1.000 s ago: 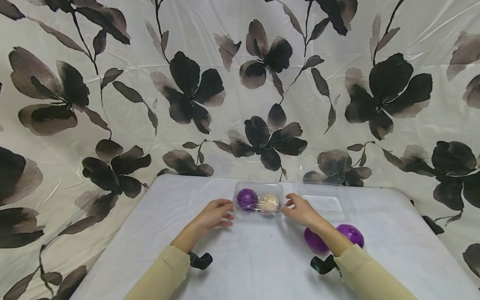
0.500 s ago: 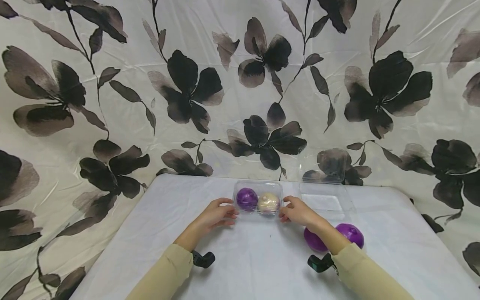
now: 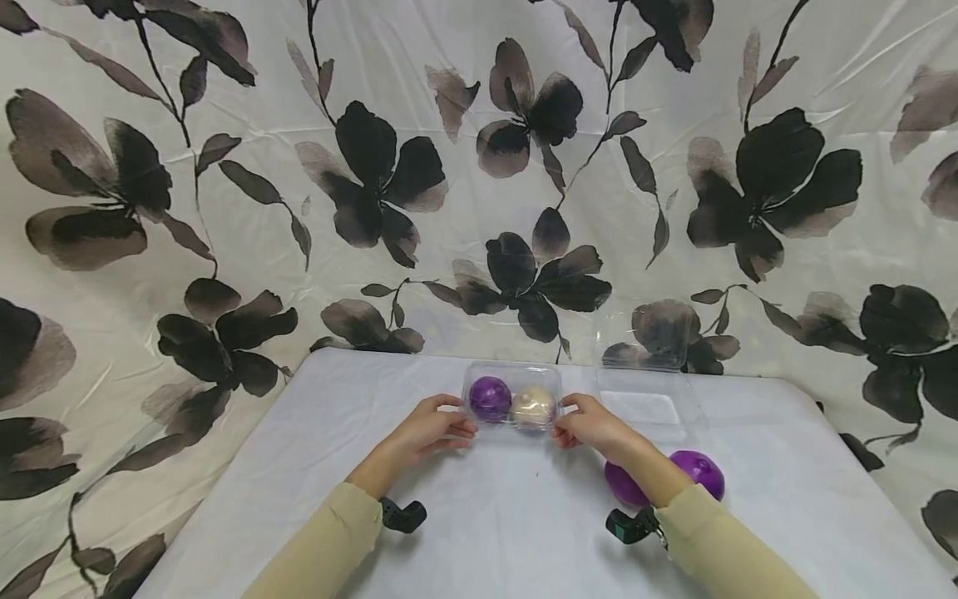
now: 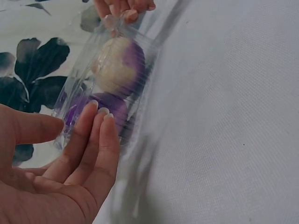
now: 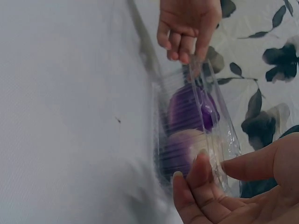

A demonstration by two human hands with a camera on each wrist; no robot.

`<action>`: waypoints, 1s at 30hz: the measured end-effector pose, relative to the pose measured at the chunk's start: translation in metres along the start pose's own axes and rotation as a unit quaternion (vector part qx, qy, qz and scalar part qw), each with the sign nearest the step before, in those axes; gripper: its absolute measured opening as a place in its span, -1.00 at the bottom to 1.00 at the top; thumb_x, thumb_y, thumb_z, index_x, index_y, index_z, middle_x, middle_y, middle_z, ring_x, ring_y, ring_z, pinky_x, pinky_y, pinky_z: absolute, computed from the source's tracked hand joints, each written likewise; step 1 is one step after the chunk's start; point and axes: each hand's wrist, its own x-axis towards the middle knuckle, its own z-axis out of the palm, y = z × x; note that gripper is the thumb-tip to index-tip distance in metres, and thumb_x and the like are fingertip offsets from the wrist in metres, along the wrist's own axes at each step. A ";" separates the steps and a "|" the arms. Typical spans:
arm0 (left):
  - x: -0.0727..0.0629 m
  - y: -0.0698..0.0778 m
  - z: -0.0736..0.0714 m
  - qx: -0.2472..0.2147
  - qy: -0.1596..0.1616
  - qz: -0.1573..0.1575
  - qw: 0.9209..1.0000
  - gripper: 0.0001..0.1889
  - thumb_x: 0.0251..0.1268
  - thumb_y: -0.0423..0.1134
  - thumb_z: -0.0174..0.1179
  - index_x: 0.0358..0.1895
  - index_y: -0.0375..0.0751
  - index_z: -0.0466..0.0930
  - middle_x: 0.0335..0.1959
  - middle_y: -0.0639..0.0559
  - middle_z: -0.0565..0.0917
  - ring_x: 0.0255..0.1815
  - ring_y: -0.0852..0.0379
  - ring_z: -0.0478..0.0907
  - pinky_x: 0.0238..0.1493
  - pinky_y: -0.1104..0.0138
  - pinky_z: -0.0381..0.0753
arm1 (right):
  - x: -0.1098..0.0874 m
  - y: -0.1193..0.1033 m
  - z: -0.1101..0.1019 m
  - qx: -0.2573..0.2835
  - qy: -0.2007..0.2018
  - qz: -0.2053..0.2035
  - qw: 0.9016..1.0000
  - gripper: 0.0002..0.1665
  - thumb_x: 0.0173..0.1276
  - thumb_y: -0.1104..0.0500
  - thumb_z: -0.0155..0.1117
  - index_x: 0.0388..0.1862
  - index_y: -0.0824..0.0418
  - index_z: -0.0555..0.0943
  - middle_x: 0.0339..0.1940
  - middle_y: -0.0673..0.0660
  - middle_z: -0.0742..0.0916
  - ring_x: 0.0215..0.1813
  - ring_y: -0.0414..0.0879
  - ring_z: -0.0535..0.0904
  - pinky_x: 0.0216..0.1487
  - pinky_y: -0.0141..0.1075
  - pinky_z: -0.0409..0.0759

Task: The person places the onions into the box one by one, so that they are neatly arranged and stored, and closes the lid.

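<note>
A clear plastic box [image 3: 512,423] sits near the table's far edge with its lid down, as far as the glare lets me tell. Inside lie a shiny purple round piece [image 3: 490,398] on the left and a cream round piece [image 3: 533,408] with a purple patch on the right. My left hand [image 3: 430,428] pinches the box's left end; in the left wrist view its thumb is at the rim and its fingertips against the end wall. At the right end, my right hand [image 5: 233,191] pinches the rim between thumb and fingers.
Right of the box stands a second clear box [image 3: 647,408], its lid [image 3: 644,337] raised against the floral backdrop. Two more purple round pieces [image 3: 699,472] lie by my right forearm, one partly hidden behind it. A white cloth [image 3: 524,532] covers the table.
My right hand has shifted slightly left, its fingers closing in on the box's corner. My left hand has come a little nearer the left end. The box has barely moved.
</note>
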 end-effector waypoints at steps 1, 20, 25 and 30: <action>0.000 0.000 0.000 0.001 -0.002 -0.001 1.000 -0.54 0.53 -0.42 0.04 0.39 -0.47 0.24 -0.17 -0.25 0.76 -0.17 0.00 0.74 -0.03 0.13 0.81 | 0.000 0.000 0.001 0.000 0.001 0.001 1.000 -0.44 0.46 0.41 0.02 0.36 0.60 0.17 -0.33 0.30 0.70 -0.44 -0.10 0.59 -0.23 -0.24 0.72; 0.001 0.002 -0.001 -0.012 0.000 0.006 1.000 -0.51 0.46 -0.45 0.07 0.39 -0.44 0.24 -0.19 -0.24 0.77 -0.17 0.00 0.74 -0.05 0.15 0.81 | 0.005 -0.002 -0.003 0.034 0.009 0.011 0.999 -0.55 0.46 0.44 0.01 0.27 0.50 0.22 -0.42 0.21 0.69 -0.47 -0.09 0.54 -0.31 -0.28 0.67; 0.001 0.002 -0.002 -0.011 -0.001 0.000 1.000 -0.52 0.48 -0.46 0.05 0.40 -0.44 0.23 -0.19 -0.25 0.76 -0.17 -0.01 0.74 -0.03 0.14 0.81 | 0.005 -0.003 -0.003 0.047 0.004 0.020 0.999 -0.52 0.44 0.46 0.03 0.29 0.52 0.22 -0.41 0.20 0.70 -0.46 -0.11 0.55 -0.33 -0.33 0.66; 0.002 0.002 -0.003 -0.013 0.003 0.000 1.000 -0.52 0.48 -0.46 0.06 0.40 -0.41 0.25 -0.20 -0.23 0.77 -0.17 -0.02 0.74 -0.04 0.14 0.81 | 0.004 -0.003 -0.003 0.059 0.004 0.022 0.998 -0.51 0.43 0.47 0.04 0.29 0.52 0.21 -0.42 0.20 0.70 -0.46 -0.11 0.53 -0.33 -0.34 0.66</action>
